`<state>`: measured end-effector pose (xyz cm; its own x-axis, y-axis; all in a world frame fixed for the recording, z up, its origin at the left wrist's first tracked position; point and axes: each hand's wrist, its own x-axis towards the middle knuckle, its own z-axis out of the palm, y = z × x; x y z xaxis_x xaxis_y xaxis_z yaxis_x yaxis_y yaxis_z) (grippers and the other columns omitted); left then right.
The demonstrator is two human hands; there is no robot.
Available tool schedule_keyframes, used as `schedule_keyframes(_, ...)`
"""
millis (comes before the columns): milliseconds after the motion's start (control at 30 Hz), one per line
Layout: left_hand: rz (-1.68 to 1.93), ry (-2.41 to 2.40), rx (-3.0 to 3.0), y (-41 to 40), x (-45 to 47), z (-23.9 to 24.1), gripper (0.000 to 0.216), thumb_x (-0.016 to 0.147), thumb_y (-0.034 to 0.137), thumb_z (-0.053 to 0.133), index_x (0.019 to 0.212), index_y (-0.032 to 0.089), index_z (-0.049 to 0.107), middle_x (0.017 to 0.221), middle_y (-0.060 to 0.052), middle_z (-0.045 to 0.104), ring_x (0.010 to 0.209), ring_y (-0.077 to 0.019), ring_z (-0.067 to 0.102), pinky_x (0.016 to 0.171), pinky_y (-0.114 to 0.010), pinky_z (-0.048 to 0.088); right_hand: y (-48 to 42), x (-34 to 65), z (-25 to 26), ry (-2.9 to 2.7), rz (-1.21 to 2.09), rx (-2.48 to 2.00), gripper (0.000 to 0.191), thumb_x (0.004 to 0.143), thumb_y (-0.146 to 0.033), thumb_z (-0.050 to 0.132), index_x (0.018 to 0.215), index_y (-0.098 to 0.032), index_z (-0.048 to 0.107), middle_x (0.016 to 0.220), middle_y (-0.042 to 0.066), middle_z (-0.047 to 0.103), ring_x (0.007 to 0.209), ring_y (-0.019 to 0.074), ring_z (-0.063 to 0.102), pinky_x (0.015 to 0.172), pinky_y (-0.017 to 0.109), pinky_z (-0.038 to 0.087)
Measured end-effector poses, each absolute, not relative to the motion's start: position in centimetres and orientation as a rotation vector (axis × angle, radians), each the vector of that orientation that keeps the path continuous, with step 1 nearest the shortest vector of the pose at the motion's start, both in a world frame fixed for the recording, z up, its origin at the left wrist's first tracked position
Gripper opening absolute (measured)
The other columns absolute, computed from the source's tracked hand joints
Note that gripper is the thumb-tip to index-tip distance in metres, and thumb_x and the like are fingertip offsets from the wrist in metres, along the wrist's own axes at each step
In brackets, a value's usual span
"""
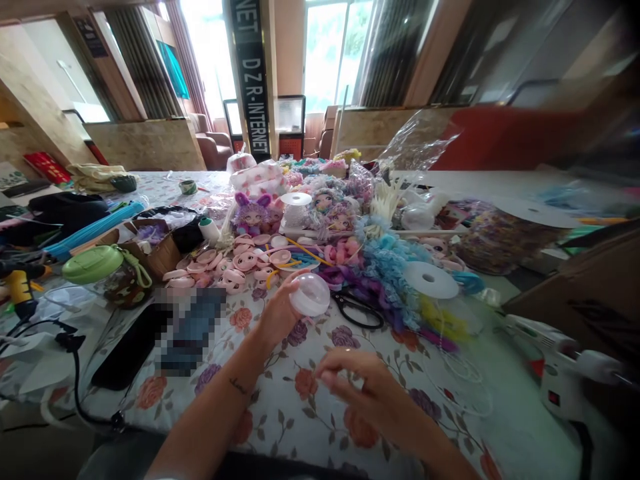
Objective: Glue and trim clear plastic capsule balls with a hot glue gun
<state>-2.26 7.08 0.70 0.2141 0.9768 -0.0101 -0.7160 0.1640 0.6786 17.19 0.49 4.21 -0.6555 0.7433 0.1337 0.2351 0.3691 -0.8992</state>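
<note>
My left hand (281, 313) is closed around the side of a clear, round plastic dome (311, 295), holding it over the floral tablecloth. What lies under the dome's lower edge is hard to make out. Lower and to the right, my right hand (363, 383) is apart from the dome, its fingers loosely bent and slightly spread, with nothing visible in them. Black-handled scissors (357, 311) lie just right of the dome. Behind it are several pink doll face pieces (245, 260) and a pile of blue curly yarn (387, 253).
A white spool (431, 279) stands at right, near a glue gun (550, 360). Finished dolls (253, 213) sit at the back. On the left are a black phone (131, 347), a green-lidded jar (95, 265), a cardboard box (155, 250) and cables (75, 373).
</note>
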Motion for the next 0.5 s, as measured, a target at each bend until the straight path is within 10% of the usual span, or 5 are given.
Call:
schedule_keyframes(200,1.245,0.543,0.579,6.4,-1.5,0.8,0.048,0.090,0.040,0.058,0.131,0.014,0.056,0.110,-0.012,0.070,0.095,-0.0235,0.067,0.076,-0.032,0.058,3.0,19.0,2.2,-1.759,0.925,-0.954,0.035,0.091,-0.034,0.057,0.125,-0.027,0.056,0.137,0.009,0.054,0.128,0.0255,0.051,0.097,0.037,0.053)
schedule_keyframes(500,1.200,0.676,0.598,5.1,0.4,0.4,0.063,0.080,0.065,0.059,0.111,0.010,0.067,0.091,-0.013,0.074,0.089,-0.0252,0.069,0.080,-0.032,0.053,5.4,17.1,1.3,-1.874,0.894,-0.959,0.089,0.074,-0.053,0.077,0.147,-0.027,0.035,0.148,0.014,0.044,0.133,0.0330,0.046,0.110,0.052,0.040)
